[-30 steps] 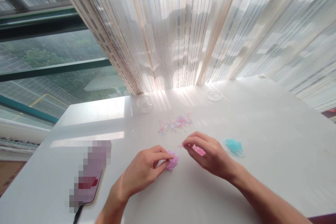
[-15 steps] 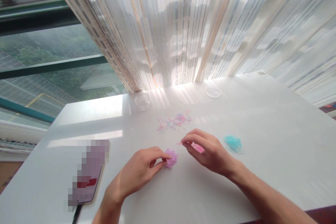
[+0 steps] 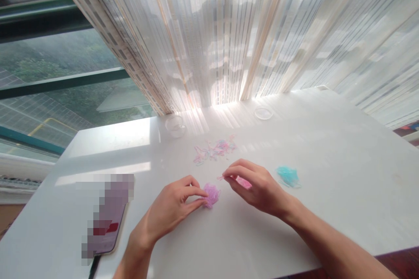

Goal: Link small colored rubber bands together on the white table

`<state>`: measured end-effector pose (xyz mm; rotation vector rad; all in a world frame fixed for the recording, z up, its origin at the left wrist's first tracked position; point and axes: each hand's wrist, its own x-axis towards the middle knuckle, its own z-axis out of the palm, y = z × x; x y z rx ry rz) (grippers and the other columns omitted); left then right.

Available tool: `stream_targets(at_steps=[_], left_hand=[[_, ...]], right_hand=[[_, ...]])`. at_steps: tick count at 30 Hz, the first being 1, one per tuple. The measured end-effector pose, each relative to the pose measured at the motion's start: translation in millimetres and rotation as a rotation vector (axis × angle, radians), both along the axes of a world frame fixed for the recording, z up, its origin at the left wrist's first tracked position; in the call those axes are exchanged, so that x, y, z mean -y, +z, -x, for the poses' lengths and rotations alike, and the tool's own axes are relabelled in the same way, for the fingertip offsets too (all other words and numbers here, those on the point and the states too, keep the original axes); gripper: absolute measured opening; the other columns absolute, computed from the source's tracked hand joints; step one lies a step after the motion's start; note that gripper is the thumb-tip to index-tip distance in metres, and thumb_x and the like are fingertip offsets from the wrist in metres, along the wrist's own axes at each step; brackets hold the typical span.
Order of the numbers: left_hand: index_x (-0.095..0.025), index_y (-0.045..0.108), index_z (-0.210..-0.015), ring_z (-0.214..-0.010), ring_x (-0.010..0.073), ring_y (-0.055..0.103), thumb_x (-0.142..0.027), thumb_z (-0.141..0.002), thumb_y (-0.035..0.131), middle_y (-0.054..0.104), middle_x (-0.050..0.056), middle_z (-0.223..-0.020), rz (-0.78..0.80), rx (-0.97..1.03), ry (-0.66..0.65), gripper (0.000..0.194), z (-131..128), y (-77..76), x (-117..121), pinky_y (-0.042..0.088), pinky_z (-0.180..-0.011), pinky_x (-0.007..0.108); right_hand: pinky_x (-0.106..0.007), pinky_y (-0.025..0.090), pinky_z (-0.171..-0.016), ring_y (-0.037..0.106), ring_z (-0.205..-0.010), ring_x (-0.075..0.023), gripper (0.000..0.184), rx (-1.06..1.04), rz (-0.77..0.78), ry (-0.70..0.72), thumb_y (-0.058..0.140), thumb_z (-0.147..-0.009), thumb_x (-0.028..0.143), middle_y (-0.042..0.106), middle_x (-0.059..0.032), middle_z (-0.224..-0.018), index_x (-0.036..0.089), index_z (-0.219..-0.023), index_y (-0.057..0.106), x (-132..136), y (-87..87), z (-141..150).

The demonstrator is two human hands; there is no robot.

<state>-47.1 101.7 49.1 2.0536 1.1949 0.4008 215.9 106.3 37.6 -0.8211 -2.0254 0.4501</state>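
Observation:
My left hand (image 3: pixel 175 205) is at the left edge of a small heap of purple rubber bands (image 3: pixel 212 195). Its thumb and index fingertip touch the heap with a slight gap between them, and I see nothing held there. My right hand (image 3: pixel 253 185) pinches a thin pink rubber band (image 3: pixel 220 178), which pokes out left of the fingertips, above the table. Under that hand lies a pink heap of rubber bands (image 3: pixel 244 183), partly hidden by the fingers. A teal heap of rubber bands (image 3: pixel 288 176) sits to the right. Beyond my hands, mixed pastel rubber bands (image 3: pixel 214 151) are spread loosely.
A clear round container (image 3: pixel 175 126) and a clear round lid (image 3: pixel 263 113) stand near the back edge of the white table (image 3: pixel 343 174). At the left lies a phone (image 3: pixel 111 222), partly blurred out, with a black cable. Striped sheer curtains (image 3: pixel 209 30) hang behind the table.
The index finger of my left hand has lifted and spread a little from the thumb at the purple heap. My right hand keeps its pinch on the pink band. The view has shifted slightly.

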Motion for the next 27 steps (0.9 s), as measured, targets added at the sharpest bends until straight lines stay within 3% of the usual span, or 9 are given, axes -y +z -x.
stream_targets(at_steps=[10, 16, 21, 27], left_hand=[[-0.031, 0.079, -0.114, -0.060, 0.0110, 0.052, -0.031, -0.098, 0.065, 0.070, 0.000, -0.089, -0.073, -0.052, 0.010, 0.022, 0, 2.2, 0, 0.045, -0.061, 0.024], [-0.024, 0.074, -0.119, -0.055, 0.0098, 0.043, -0.035, -0.094, 0.075, 0.073, 0.001, -0.088, -0.289, 0.117, 0.056, 0.028, -10, 2.1, 6, 0.041, -0.054, 0.023], [-0.023, 0.071, -0.123, -0.057, 0.0099, 0.052, -0.030, -0.097, 0.072, 0.078, 0.003, -0.092, -0.344, 0.173, 0.023, 0.027, -19, -3.3, 12, 0.047, -0.057, 0.023], [-0.021, 0.074, -0.110, -0.058, 0.0103, 0.062, -0.022, -0.098, 0.070, 0.080, 0.002, -0.087, -0.431, 0.252, 0.010, 0.012, -23, -1.6, 11, 0.055, -0.064, 0.022]], right_hand=[[-0.029, 0.058, -0.067, 0.066, -0.075, -0.0156, 0.013, 0.020, -0.001, 0.007, 0.055, -0.102, 0.014, 0.070, -0.0058, -0.088, 0.020, -0.105, 0.067, 0, -1.8, 0], [-0.027, 0.058, -0.066, 0.067, -0.075, -0.0151, 0.012, -0.011, 0.044, 0.044, 0.057, -0.101, 0.015, 0.070, -0.0054, -0.088, 0.020, -0.105, 0.067, 4, -2.1, 5], [-0.025, 0.059, -0.067, 0.069, -0.076, -0.0144, 0.013, -0.074, 0.087, 0.095, 0.059, -0.100, 0.013, 0.071, -0.0050, -0.090, 0.020, -0.105, 0.068, 7, -2.0, 8], [-0.025, 0.060, -0.069, 0.071, -0.079, -0.0144, 0.014, -0.103, 0.087, 0.124, 0.060, -0.100, 0.013, 0.073, -0.0055, -0.091, 0.020, -0.107, 0.069, 8, -1.4, 9]])
